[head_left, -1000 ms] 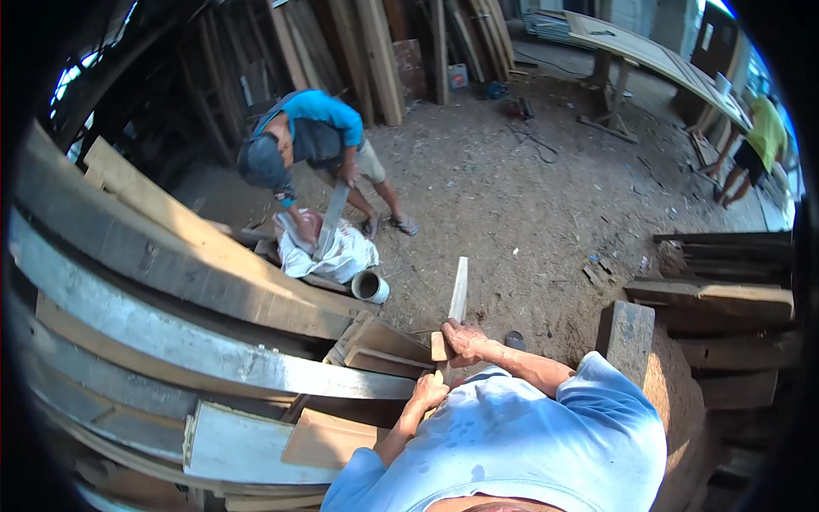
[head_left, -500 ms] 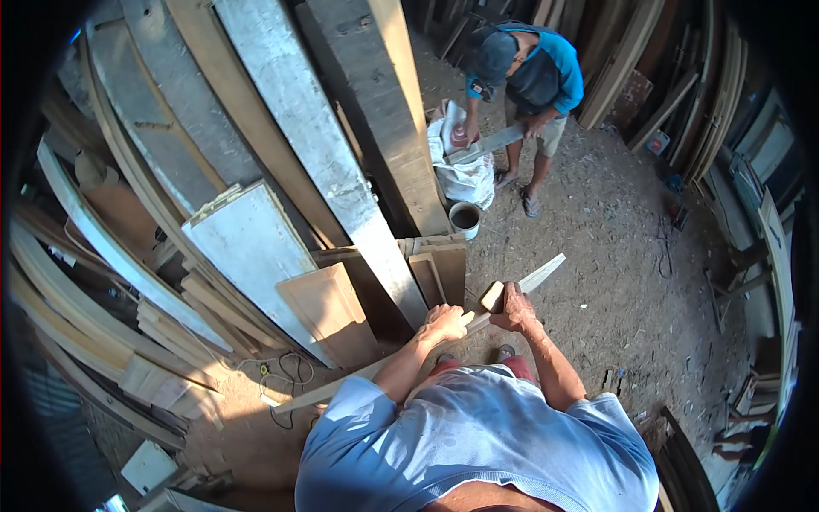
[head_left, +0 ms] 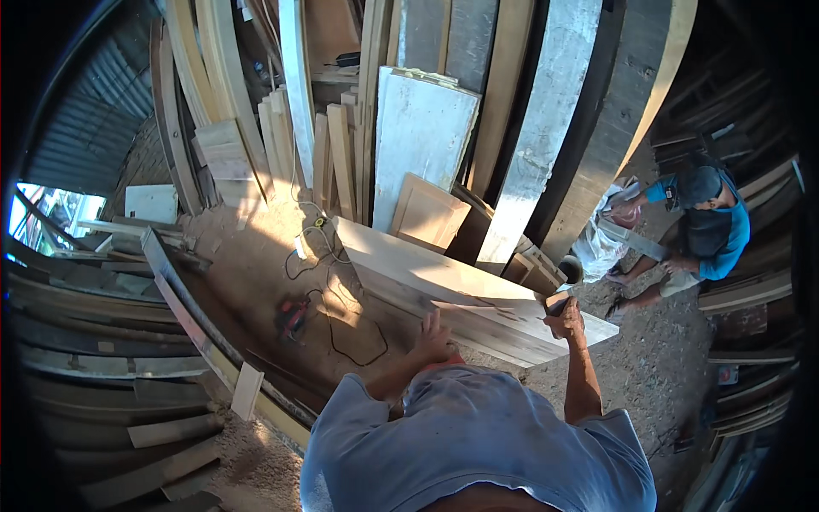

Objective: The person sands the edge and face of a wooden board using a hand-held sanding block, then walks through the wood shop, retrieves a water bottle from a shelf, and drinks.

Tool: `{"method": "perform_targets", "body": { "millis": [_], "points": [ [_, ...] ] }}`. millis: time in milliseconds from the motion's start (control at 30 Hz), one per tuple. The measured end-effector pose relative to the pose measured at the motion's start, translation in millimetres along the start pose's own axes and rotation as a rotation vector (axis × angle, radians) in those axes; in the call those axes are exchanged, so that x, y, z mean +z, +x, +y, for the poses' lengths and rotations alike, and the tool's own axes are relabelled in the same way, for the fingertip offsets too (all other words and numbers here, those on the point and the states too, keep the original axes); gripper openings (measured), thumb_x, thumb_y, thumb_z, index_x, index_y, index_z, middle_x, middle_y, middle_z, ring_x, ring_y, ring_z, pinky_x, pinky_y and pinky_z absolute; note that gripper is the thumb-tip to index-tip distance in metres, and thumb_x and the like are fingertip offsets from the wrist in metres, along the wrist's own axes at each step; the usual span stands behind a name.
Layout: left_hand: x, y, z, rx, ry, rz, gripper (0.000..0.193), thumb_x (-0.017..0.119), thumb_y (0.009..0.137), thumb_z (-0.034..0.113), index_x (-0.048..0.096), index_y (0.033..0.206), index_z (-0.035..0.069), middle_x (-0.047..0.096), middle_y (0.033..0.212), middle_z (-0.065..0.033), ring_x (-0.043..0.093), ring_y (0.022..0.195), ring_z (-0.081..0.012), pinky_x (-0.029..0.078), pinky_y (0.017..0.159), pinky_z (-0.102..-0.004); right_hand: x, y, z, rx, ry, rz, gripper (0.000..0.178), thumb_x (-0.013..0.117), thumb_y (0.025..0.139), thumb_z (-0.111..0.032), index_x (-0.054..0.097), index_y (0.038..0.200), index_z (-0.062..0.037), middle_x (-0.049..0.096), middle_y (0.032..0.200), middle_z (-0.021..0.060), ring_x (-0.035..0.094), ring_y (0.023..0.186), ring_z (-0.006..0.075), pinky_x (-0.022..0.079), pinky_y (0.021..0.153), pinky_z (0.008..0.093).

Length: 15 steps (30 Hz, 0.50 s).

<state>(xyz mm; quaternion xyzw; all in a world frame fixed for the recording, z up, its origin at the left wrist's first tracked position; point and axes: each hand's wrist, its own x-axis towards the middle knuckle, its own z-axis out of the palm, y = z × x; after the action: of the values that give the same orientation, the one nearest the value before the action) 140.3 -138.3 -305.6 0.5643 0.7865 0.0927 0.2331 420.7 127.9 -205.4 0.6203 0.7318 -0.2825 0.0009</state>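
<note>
1. Head view, 12 at the top: the long pale plank (head_left: 435,277) slants across the middle from 10 towards 4 o'clock, probably laid crosswise to keep its length within reach of both hands.
2. The right hand (head_left: 565,321), near 4, has its fingers curled around a small wooden block (head_left: 557,301) by the plank's far end; the closed grip seems meant for firm control. Whether the block presses on the wood I cannot tell.
3. The left hand (head_left: 435,339), towards 6, has its fingers spread and grasps nothing visible; it is by the plank's near edge, contact unclear, perhaps as a steadying hand.
4. Edges: a raised-panel door (head_left: 426,213) leans just beyond the plank towards 12, limiting room there; a bucket (head_left: 570,270) sits at 3, before a crouching co-worker (head_left: 725,218).
5. Dirt floor (head_left: 644,375) gives room towards 4; at 8, a red power tool (head_left: 292,316) and its cord (head_left: 335,346) restrict footing.
</note>
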Motion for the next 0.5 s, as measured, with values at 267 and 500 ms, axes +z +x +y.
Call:
{"method": "perform_targets", "body": {
  "millis": [267, 500],
  "points": [
    [194, -142, -97, -0.716, -0.426, -0.375, 0.048, 0.063, 0.086, 0.049, 0.071, 0.101, 0.004, 0.071, 0.094, -0.0177, 0.067, 0.086, -0.0267, 0.051, 0.077, -0.0435, -8, 37, 9, -0.117, -0.009, 0.005, 0.087, 0.086, 0.060, -0.026, 0.038, 0.127, -0.0003, 0.055, 0.124, 0.0261, 0.057, 0.116, 0.0423, 0.048, 0.098, 0.0466],
    [210, -201, -49, -0.895, -0.817, -0.202, 0.045, 0.061, 0.088, 0.046, 0.072, 0.100, 0.003, 0.072, 0.093, -0.0168, 0.068, 0.087, -0.0260, 0.052, 0.076, -0.0422, 4, 74, 12, -0.176, 0.008, 0.033, 0.089, 0.084, 0.057, -0.019, 0.036, 0.129, 0.0029, 0.050, 0.126, 0.0249, 0.055, 0.115, 0.0407, 0.047, 0.097, 0.0465]
  ]
}}
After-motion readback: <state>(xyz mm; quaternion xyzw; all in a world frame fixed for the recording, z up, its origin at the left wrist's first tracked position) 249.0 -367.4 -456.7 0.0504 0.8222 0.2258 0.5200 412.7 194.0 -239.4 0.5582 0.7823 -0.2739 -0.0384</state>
